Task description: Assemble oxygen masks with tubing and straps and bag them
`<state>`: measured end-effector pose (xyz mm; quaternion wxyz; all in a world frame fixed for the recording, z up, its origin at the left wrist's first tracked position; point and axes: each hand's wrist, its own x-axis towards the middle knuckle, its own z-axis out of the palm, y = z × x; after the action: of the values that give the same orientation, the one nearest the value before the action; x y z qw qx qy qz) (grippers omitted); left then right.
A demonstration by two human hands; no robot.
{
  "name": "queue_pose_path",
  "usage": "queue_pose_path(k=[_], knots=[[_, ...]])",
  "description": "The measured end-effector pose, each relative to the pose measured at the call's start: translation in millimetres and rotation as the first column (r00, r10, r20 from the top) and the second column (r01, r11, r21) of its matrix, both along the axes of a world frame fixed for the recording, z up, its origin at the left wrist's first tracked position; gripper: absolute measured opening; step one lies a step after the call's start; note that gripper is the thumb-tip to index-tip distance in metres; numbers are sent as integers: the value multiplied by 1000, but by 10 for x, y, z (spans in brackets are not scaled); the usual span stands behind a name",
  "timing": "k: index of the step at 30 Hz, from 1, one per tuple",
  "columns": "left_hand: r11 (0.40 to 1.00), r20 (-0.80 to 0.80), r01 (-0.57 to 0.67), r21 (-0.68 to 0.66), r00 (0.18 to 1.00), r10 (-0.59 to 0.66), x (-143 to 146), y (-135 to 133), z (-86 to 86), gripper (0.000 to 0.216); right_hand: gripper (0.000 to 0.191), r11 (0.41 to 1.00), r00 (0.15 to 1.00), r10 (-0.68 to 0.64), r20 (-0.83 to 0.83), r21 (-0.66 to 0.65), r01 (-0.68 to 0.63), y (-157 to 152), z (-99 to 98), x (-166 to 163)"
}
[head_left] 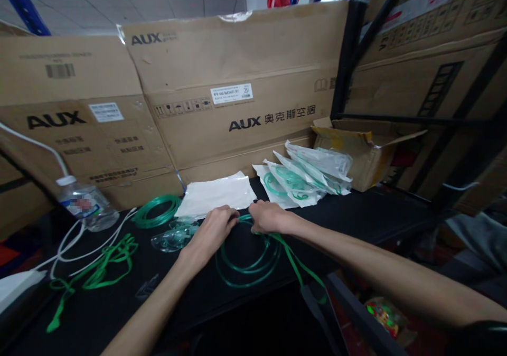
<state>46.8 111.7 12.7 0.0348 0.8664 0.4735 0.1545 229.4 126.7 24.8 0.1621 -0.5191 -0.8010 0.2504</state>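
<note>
Both hands meet at the top of a coil of green clear tubing (245, 266) lying on the black table (356, 213). My left hand (214, 229) has its fingers curled on the tubing. My right hand (269, 217) is closed on the same coil, and a green strap (295, 263) trails from it over the table's front edge. A clear plastic mask (174, 235) lies just left of my left hand. An empty white pouch (216, 195) lies flat behind the hands.
A second green tubing coil (156, 211) and green straps (99, 271) lie to the left, by a water bottle (85, 205) and white cable (71, 245). Several packed bags (304, 179) sit behind at right, beside an open carton (364, 147). Large AUX boxes (237, 81) wall the back.
</note>
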Motion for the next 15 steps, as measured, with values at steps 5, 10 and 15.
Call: queue_pose_path(k=[5,10,15], knots=[[997,7,-71,19,997,71,34,-66,69,25,18,952,996,-56,-72,-306,31,-35,30,55],[975,-50,-221,32,974,223,9,-90,99,27,22,881,954,-129,-269,-474,-14,-65,119,160],[949,-116,-313,27,942,314,-24,-255,124,31,23,804,886,-242,-395,-593,-44,-197,154,401]])
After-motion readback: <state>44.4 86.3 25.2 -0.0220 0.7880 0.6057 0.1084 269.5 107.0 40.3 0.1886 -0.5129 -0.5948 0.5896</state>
